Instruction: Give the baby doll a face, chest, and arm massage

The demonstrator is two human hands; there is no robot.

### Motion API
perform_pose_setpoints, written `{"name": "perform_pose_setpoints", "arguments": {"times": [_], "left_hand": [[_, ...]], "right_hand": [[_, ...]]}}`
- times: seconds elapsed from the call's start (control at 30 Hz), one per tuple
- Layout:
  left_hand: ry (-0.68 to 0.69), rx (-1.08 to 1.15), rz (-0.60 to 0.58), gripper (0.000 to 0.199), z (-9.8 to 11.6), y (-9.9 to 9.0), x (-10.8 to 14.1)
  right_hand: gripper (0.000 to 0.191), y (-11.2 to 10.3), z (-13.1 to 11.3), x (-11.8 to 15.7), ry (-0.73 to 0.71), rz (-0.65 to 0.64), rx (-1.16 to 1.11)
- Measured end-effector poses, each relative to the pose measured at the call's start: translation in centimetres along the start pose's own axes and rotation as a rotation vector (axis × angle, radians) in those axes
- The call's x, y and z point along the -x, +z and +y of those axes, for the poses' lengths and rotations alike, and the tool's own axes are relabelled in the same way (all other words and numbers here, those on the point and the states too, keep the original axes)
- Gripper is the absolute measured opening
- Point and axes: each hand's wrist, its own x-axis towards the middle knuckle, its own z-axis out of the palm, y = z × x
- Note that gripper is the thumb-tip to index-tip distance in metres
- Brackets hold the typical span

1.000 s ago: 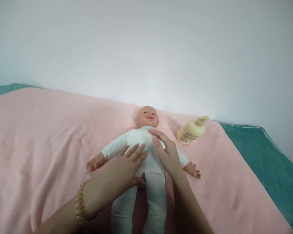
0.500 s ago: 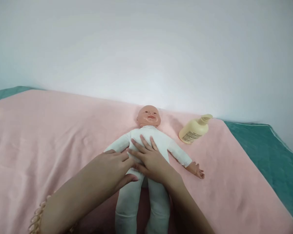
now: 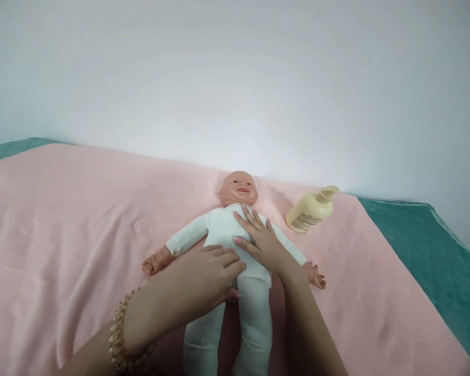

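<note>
A baby doll [image 3: 219, 224] in a white cloth body lies on its back with its arms spread and its head away from me. My right hand [image 3: 258, 240] rests on the doll's chest near its shoulder on the right, fingers spread. Lower down, my left hand [image 3: 219, 271] lies over the doll's belly and hip, palm down, fingers stretched and close together, thumb apart. Neither hand grips anything. A beaded bracelet [image 3: 119, 329] circles my left wrist. The doll's lower belly is partly hidden by my left hand.
A pale yellow pump bottle [image 3: 309, 209] stands right of the doll's head. Under everything lies a wrinkled pink cloth [image 3: 82, 219], over a green quilted cover [image 3: 415, 245] that shows at the far corners. A white wall [image 3: 235, 78] rises behind.
My right hand has slid up and right across the doll's chest. My left hand has moved right and slightly down, uncovering the doll's hand on the left. The bottle stays put.
</note>
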Motion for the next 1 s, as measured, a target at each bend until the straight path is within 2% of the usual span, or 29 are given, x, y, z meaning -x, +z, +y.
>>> {"name": "perform_pose_setpoints", "arguments": {"times": [0.1, 0.2, 0.27, 0.37, 0.47, 0.6, 0.73, 0.87, 1.0], "left_hand": [[0.143, 0.124, 0.064, 0.03, 0.0, 1.3, -1.0], [0.195, 0.209, 0.122, 0.035, -0.9, 2.7, -2.3], [0.165, 0.218, 0.136, 0.037, -1.9, 3.5, -3.2], [0.032, 0.171, 0.162, 0.043, -3.6, 4.5, -4.0], [-0.103, 0.095, 0.208, 0.051, -4.9, 5.3, -4.4], [-0.302, 0.019, 0.316, 0.055, -5.8, 6.4, -4.6], [-0.488, -0.131, 0.41, 0.053, -6.8, 7.0, -4.5], [-0.563, -0.204, 0.412, 0.051, -8.3, 6.9, -3.6], [-0.581, -0.226, 0.363, 0.051, -9.2, 6.6, -2.9]], "right_hand": [[0.062, -1.0, 1.4, 0.8, -0.021, -0.049, -0.042], [0.06, -2.0, 2.3, 1.9, 0.051, -0.077, -0.052], [0.059, -2.6, 2.7, 2.6, 0.156, -0.071, -0.052], [0.058, -3.5, 2.8, 3.5, 0.305, -0.037, -0.021], [0.058, -4.0, 2.5, 4.0, 0.337, -0.014, 0.024], [0.056, -4.3, 0.8, 4.6, 0.27, -0.016, 0.017], [0.055, -3.6, -2.5, 5.1, -0.002, -0.085, -0.047], [0.056, -2.1, -5.1, 4.6, -0.228, -0.178, -0.109], [0.049, -1.0, -5.0, 3.3, -0.278, -0.214, -0.178]]}}
